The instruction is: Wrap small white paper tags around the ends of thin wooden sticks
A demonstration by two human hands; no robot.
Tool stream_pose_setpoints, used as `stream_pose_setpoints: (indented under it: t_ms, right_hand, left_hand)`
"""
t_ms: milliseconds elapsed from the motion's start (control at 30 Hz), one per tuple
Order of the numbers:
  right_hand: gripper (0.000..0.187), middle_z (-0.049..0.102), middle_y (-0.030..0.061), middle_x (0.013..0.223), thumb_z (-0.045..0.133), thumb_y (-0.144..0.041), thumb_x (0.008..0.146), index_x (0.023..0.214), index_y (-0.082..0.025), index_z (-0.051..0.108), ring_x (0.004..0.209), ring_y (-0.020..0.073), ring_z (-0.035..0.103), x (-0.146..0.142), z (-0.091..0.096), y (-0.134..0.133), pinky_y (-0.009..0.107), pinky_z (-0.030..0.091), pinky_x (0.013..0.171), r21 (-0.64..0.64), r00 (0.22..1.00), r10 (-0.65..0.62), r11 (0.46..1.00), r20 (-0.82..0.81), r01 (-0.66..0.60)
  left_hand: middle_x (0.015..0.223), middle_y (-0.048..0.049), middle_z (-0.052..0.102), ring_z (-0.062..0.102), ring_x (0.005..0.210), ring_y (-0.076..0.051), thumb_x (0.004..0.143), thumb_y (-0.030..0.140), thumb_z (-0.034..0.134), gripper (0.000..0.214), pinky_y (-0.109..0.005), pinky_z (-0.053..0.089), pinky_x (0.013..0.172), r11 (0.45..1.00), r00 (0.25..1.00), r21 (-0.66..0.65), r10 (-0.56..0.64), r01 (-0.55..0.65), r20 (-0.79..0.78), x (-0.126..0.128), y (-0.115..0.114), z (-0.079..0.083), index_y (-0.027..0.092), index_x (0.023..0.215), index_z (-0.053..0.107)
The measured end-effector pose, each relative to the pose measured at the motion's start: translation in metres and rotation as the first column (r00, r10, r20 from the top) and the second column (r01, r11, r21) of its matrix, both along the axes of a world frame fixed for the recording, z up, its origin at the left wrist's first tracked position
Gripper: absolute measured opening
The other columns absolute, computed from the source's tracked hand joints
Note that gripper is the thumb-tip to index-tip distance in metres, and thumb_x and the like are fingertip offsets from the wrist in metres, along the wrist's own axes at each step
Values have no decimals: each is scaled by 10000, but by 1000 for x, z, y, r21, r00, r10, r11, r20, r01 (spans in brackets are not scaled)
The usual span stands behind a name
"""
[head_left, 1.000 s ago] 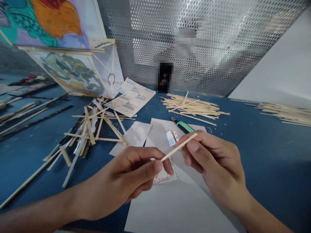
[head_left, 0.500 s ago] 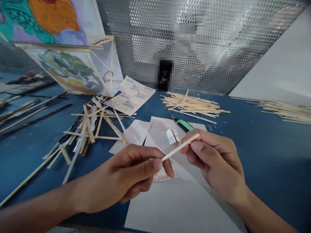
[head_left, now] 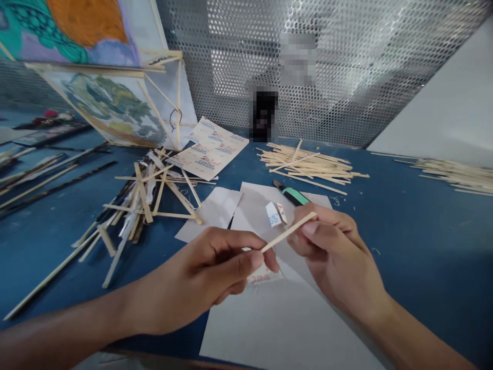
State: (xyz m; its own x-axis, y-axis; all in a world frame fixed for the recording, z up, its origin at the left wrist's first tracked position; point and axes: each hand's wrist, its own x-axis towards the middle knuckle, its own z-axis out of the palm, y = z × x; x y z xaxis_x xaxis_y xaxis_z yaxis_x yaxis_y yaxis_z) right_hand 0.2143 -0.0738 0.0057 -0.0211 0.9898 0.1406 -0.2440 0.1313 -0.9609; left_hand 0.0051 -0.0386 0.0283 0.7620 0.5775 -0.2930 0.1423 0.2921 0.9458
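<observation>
A thin pale wooden stick (head_left: 287, 233) slants up to the right between my hands, above white paper (head_left: 277, 324). My left hand (head_left: 208, 280) pinches its lower end between thumb and fingers. Near the upper end, the thumb and curled fingers of my right hand (head_left: 341, 252) close on the stick, its tip showing past them. Below my left fingertips lies a small piece of printed sandpaper (head_left: 265, 276), partly hidden. A folded scrap of sandpaper (head_left: 276, 215) sits on the paper behind the stick. Beyond my right hand rests a green and black utility knife (head_left: 295, 196).
A pile of wooden sticks (head_left: 308, 164) lies at the back, with another bundle (head_left: 454, 172) at right. A larger sandpaper sheet (head_left: 211, 149) is back centre. Joined sticks and scraps (head_left: 142, 200) cover the left, before a painted stick-framed structure (head_left: 111, 110). Perforated metal (head_left: 239, 61) stands behind.
The view has shifted slightly. The stick has turned a little in my fingers, so its tip looks flatter. My right hand has moved slightly left; both hands keep their hold.
</observation>
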Motion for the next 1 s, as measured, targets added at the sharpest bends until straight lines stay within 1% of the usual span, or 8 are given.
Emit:
stream_pose_setpoints:
  t_ms: [100, 267, 433, 567, 667, 733, 833, 1000]
  right_hand:
    - [269, 256, -69, 529, 539, -199, 864, 604, -198, 469, 498, 97, 179, -7, -4, 3, 279, 181, 484, -114, 987, -12, 993, -159, -7]
    - [247, 210, -84, 536, 526, -245, 795, 592, -209, 390, 452, 78, 122, -20, -8, 7, 262, 166, 431, -330, 936, -79, 943, -343, -41]
    - [277, 238, -82, 526, 534, -267, 801, 582, -206, 377, 450, 68, 131, -35, -11, -5, 255, 148, 433, -337, 910, 54, 919, -412, -207]
    - [362, 267, -66, 525, 525, -289, 927, 589, -190, 444, 489, 78, 206, -25, -2, -9, 258, 170, 459, -119, 991, 131, 985, 40, -126]
    - [368, 304, -63, 533, 575, -289, 959, 611, -175, 532, 497, 73, 238, -8, 7, -3, 252, 194, 459, 161, 902, -160, 982, 401, 102]
    - [196, 435, -54, 587, 587, -251, 959, 785, -190, 656, 496, 70, 312, 0, 11, -1, 236, 239, 448, 258, 828, -313, 943, 464, 212]
    - [127, 614, -33, 734, 589, -232, 960, 1031, -242, 693, 506, 69, 420, 1, 15, -2, 211, 322, 437, 310, 788, -369, 921, 493, 236]
    - [66, 656, -36, 698, 658, -284, 933, 935, -244, 710, 506, 69, 464, -1, 18, -7, 195, 375, 449, 332, 757, -375, 917, 535, 219]
  left_hand:
    - [555, 100, 310, 214, 431, -44, 1010, 484, 508, 360, -176, 173, 394, 995, 997, 66, 77, -76, -11, 2, -2, -9, 177, 1082, 680]
    - [565, 85, 360, 288, 474, -52, 1014, 466, 499, 343, -149, 255, 416, 952, 979, 275, 172, -137, -108, 9, -5, -19, 168, 905, 631]
    - [560, 98, 332, 270, 454, -44, 1025, 474, 480, 314, -139, 240, 410, 938, 963, 248, 264, -243, -54, 11, 1, -19, 198, 953, 611]
    - [531, 105, 288, 237, 439, -46, 1026, 456, 493, 279, -135, 227, 397, 956, 966, 140, 255, -258, 33, 6, 3, -15, 213, 974, 622]
    - [533, 99, 269, 239, 459, -50, 1034, 424, 494, 268, -131, 231, 411, 969, 976, 124, 206, -213, 68, 2, -1, -11, 213, 989, 651]
    - [526, 98, 274, 245, 461, -51, 1038, 411, 489, 265, -133, 230, 417, 972, 980, 135, 183, -191, 72, -1, -3, -10, 214, 997, 662]
    - [533, 93, 313, 261, 466, -50, 1039, 413, 486, 272, -139, 235, 425, 975, 986, 152, 157, -162, 49, -1, -3, -7, 215, 996, 668]
    - [558, 88, 328, 277, 487, -59, 1033, 442, 485, 293, -173, 220, 441, 978, 995, 182, 99, -100, 17, 1, -3, -4, 212, 992, 662]
